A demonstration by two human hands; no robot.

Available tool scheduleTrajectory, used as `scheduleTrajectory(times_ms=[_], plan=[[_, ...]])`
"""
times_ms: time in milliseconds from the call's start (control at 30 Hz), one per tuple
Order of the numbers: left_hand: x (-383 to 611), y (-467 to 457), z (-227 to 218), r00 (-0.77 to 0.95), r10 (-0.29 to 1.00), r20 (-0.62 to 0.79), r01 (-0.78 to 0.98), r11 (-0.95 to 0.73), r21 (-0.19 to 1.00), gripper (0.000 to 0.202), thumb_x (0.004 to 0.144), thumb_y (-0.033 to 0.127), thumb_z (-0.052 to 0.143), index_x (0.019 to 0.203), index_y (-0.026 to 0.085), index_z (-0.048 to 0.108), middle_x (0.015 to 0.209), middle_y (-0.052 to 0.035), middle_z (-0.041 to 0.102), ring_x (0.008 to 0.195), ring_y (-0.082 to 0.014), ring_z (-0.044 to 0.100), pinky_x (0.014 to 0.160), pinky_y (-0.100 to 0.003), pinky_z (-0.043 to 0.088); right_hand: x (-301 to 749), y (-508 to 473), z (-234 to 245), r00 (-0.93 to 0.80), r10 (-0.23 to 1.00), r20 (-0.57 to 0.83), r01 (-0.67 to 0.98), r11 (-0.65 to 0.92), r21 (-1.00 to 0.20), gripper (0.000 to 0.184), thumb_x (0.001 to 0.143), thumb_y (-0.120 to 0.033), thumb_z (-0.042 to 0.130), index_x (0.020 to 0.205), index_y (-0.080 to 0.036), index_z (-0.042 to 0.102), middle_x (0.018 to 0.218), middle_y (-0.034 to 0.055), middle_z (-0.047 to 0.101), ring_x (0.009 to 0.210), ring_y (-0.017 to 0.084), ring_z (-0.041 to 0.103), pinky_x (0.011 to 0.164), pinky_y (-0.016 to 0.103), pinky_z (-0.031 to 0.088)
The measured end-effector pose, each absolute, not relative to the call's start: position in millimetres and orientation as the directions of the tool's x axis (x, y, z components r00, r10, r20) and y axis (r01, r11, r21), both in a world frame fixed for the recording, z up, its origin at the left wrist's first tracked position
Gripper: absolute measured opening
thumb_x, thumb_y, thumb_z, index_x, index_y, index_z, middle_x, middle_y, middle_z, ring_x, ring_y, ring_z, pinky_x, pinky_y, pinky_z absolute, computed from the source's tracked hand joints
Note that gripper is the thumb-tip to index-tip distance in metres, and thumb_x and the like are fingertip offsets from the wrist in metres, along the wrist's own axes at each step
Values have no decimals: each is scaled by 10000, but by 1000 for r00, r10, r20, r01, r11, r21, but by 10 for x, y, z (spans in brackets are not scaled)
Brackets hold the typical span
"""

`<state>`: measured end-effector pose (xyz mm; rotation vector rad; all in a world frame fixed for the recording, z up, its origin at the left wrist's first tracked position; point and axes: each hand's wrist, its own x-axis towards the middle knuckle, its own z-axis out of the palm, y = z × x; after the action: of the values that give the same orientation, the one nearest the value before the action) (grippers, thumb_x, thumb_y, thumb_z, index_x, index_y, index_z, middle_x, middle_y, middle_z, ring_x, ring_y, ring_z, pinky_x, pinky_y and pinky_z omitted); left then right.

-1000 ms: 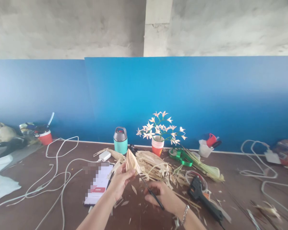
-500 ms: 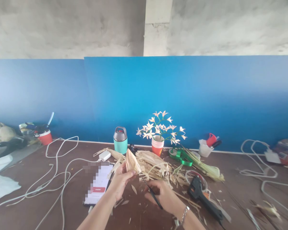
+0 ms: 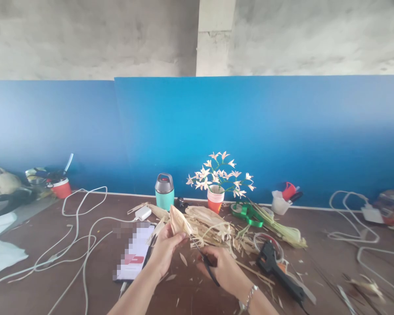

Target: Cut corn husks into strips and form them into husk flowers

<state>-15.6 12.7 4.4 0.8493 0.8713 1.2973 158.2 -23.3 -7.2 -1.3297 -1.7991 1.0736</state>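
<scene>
A pale dried corn husk [image 3: 179, 221] stands tip-up between the thumb and fingers of my left hand [image 3: 168, 242]. My right hand [image 3: 220, 265] grips black-handled scissors [image 3: 211, 273], their blades pointing up and left to the lower right edge of the husk. Whether the blades touch the husk I cannot tell. Behind both hands lies a heap of dried husks [image 3: 210, 218]. Small husk scraps are scattered on the brown table around my hands.
Husk flowers [image 3: 216, 175] stand in paper cups [image 3: 216, 199]. Left are a turquoise flask [image 3: 165, 192], a phone [image 3: 134, 258] and white cables [image 3: 85, 245]. To the right lie green ribbon [image 3: 249, 214], a stem bundle [image 3: 282, 229] and a black glue gun [image 3: 279, 273]. Blue panels [image 3: 197, 122] close the back.
The husk and my left hand have shifted very slightly left. The scissors have turned a little in my right hand, and their blades show more clearly beside the husk.
</scene>
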Motion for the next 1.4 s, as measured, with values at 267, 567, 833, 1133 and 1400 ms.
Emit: scheduleTrajectory(times_ms=[267, 567, 833, 1133, 1400], plan=[[-162, 123, 92, 58, 998, -23, -394, 44, 918, 402, 593, 163, 727, 983, 174, 630, 772, -12, 682, 710, -161, 619, 678, -261, 484, 1596, -236, -34, -259, 964, 58, 459, 176, -871, 108, 689, -225, 589, 743, -147, 640, 553, -28, 525, 512, 102, 426, 485, 199, 325], [-157, 114, 87, 52, 998, -36, -428, 55, 902, 415, 586, 155, 736, 987, 171, 631, 841, -36, 702, 766, -172, 636, 720, -273, 492, 1630, -228, -67, -277, 958, 68, 545, 215, -810, 123, 694, -239, 573, 744, -160, 654, 554, -31, 537, 516, 103, 423, 482, 201, 299], [-170, 137, 31, 81, 996, -35, -353, 61, 934, 340, 605, 169, 715, 936, 183, 641, 820, -18, 702, 768, -175, 637, 698, -262, 488, 1623, -243, -40, -306, 950, 69, 510, 225, -831, 101, 695, -217, 562, 716, -160, 644, 558, -39, 498, 524, 97, 384, 485, 205, 277], [-191, 153, 5, 109, 993, -39, -348, 75, 935, 366, 617, 153, 701, 976, 176, 632, 885, -38, 703, 818, -189, 637, 720, -267, 488, 1638, -230, -40, -305, 947, 98, 533, 255, -806, 111, 705, -218, 557, 715, -153, 646, 569, -34, 516, 546, 105, 413, 512, 203, 304], [-185, 147, 6, 113, 993, -29, -368, 69, 927, 370, 604, 143, 698, 968, 182, 646, 885, -42, 719, 817, -204, 647, 747, -297, 489, 1642, -229, -36, -289, 951, 112, 593, 269, -759, 163, 729, -249, 542, 730, -156, 676, 622, 3, 620, 593, 142, 524, 549, 211, 374]])
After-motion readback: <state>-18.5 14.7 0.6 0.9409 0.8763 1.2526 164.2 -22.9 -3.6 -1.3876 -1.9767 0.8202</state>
